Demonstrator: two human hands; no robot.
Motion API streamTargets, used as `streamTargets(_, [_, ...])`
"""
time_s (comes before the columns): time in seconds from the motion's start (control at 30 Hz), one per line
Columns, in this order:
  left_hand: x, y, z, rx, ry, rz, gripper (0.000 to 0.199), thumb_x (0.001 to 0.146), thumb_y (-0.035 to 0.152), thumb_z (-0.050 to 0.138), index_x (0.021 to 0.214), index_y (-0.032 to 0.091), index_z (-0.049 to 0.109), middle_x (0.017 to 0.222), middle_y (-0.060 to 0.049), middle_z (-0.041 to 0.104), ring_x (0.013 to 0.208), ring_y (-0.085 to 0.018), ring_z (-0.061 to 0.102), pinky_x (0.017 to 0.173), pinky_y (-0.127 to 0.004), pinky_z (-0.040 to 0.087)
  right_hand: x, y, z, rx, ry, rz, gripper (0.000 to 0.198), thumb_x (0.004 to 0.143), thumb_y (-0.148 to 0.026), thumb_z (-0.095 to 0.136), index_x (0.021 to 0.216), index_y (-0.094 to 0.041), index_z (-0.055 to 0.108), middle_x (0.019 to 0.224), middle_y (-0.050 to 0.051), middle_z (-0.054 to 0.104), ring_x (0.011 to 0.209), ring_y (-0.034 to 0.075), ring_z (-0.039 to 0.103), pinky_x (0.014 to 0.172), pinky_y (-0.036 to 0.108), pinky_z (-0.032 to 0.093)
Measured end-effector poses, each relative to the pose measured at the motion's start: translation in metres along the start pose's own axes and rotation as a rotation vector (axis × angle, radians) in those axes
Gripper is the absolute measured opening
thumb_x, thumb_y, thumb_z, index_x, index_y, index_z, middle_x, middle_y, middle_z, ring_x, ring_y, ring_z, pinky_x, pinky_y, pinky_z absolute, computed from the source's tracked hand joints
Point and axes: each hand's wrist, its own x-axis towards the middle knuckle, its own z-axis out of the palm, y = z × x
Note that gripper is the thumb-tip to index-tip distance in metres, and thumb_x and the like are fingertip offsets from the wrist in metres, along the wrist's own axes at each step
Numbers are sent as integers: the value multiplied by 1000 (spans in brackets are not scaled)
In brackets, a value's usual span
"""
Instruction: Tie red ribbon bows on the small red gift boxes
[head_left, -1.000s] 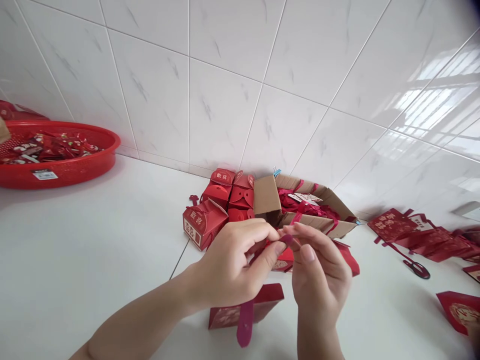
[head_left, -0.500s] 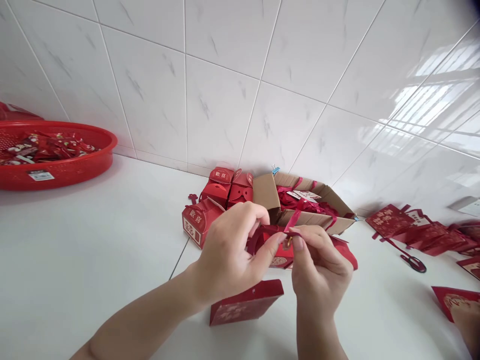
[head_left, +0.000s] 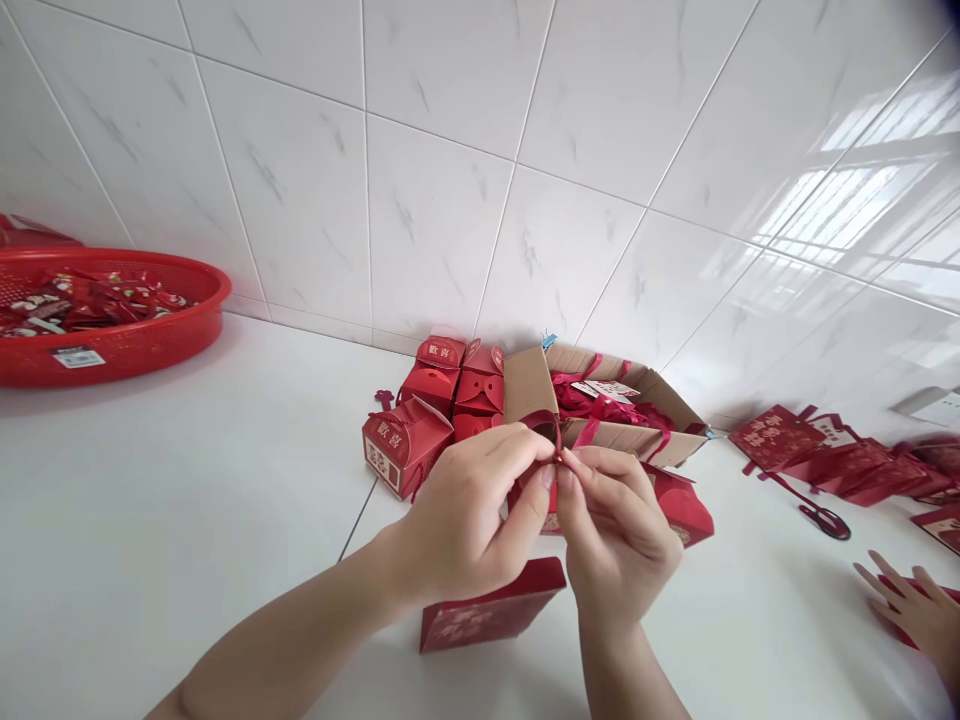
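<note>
Fingertip to fingertip, my left hand (head_left: 480, 510) and my right hand (head_left: 619, 530) both pinch a dark red ribbon (head_left: 541, 420), which loops up above the fingers. A tiny gold-coloured piece shows between the fingertips; its kind is too small to tell. Below my hands a red paper box (head_left: 491, 608) stands on the table. Behind them are more red boxes, one (head_left: 681, 505) partly covered by my right hand. Just beyond is a cardboard box (head_left: 529, 385) holding red ribbons (head_left: 581, 400) and printed cards.
Several red gift boxes (head_left: 409, 445) stand left of the cardboard box. A red basket (head_left: 150, 340) of wrapped sweets is at far left. Black-handled scissors (head_left: 829, 522) and red paper bags (head_left: 847, 455) lie right. Another person's hand (head_left: 919, 615) rests at the right edge. A tiled wall closes the back.
My hands have drawn closer together and shifted slightly left, and the ribbon loop now rises above them. At the right edge, the other person's hand has come further in and lies spread over a red item.
</note>
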Motion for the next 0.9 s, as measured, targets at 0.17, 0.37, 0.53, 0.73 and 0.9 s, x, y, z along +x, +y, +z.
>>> streamTargets(0.17, [2,3,-12,-145,-158,-87,13,91,14,40,81,17,48,69,1,45,59,-10,39,54,-24,35,8,-3,-13,85,-161,37,28,82,-9,57,102,-24,70,109,7,59,106,23,58,89,44,50])
streamTargets(0.37, [5,7,-24,-259,-396,-218,19,94,21,40,78,17,49,71,1,51,64,-10,45,61,-24,39,20,-6,-30,14,-398,79,48,87,-20,51,135,-19,48,146,11,37,138,30,29,112,54,26])
streamTargets(0.53, [5,4,-27,-248,-450,-220,20,94,21,40,76,17,49,65,3,46,59,-9,38,56,-22,35,18,-4,-35,262,-561,229,52,84,-14,59,133,-28,49,124,8,60,116,25,55,96,42,49])
streamTargets(0.73, [4,2,-31,-45,-334,-119,18,90,15,45,74,16,52,65,2,53,59,-8,42,55,-22,36,18,-3,-33,201,-464,201,34,76,-3,67,99,-27,68,85,2,66,81,15,61,69,27,52])
streamTargets(0.9, [4,4,-33,61,-325,-35,17,90,11,45,78,15,57,64,4,55,59,-7,42,60,-22,36,18,-5,-32,250,-513,226,29,76,0,65,93,-24,64,86,2,65,85,15,59,73,28,51])
